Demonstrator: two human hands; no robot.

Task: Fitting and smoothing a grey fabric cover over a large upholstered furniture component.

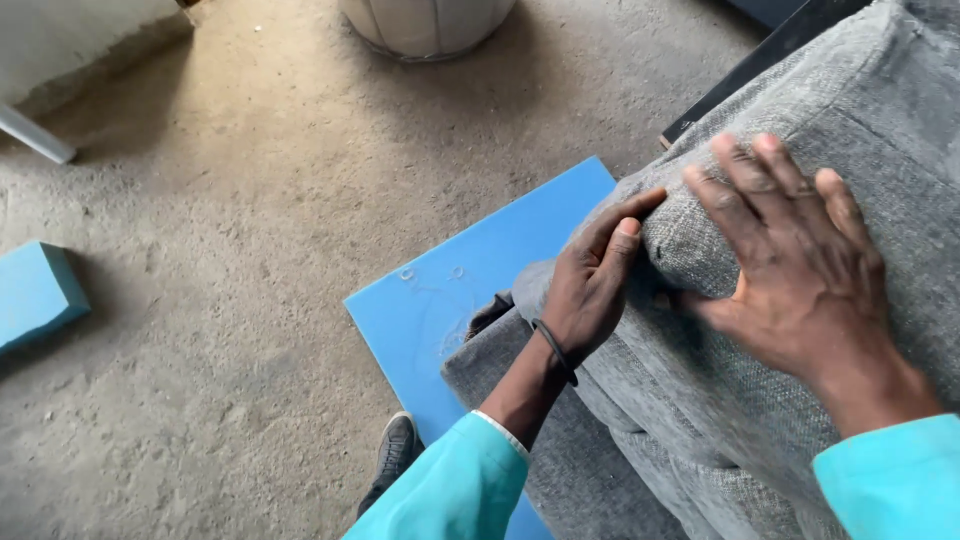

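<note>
Grey fabric cushion (800,130) under 2 hands: left hand (590,285) fingers pinching its corner edge, right hand (800,270) fingers spread flat, gripping nothing; blue foam sheet (450,290) beneath on floor (200,300).

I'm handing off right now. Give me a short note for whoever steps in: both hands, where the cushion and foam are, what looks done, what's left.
Left hand: pinching the corner of the grey fabric cushion, thumb on top.
Right hand: open, palm pressed flat on the cushion.
Blue foam sheet: on the concrete floor, partly under the cushion. Small blue foam block lies apart, far left.
Done: cover looks filled across the top.
Left: the corner under the left hand is apparently unfinished; its seam is hidden.
</note>
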